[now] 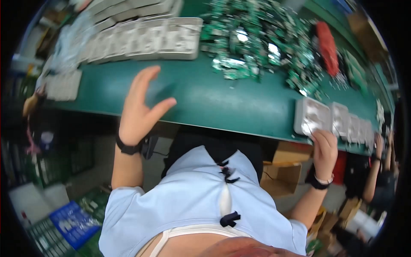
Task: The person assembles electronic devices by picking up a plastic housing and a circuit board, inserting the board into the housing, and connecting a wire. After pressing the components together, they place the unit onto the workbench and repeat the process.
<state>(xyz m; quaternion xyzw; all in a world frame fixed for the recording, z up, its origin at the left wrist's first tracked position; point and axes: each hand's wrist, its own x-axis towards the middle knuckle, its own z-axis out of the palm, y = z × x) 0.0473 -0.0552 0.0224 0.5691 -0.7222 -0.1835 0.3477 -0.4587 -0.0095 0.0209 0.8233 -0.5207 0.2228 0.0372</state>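
My left hand (141,105) hovers above the green tabletop with fingers stretched and thumb spread apart, holding nothing. On the right, by the table's front edge, my right hand (325,147) has its fingers curled at the near rim of a white molded tray (302,115). The thumb is partly hidden, and the hand seems to pinch that rim. Beyond this tray, a row of similar white trays (352,128) continues to the right. A large heap of green circuit boards (257,38) lies at the back middle.
Stacked white trays (180,55) fill the back left, with a clear plastic bag (70,43) beside them. A red bag (327,49) lies right of the boards. Cardboard boxes (280,177) and a blue crate (75,225) stand below table height. Another person's arms (376,171) reach in at far right.
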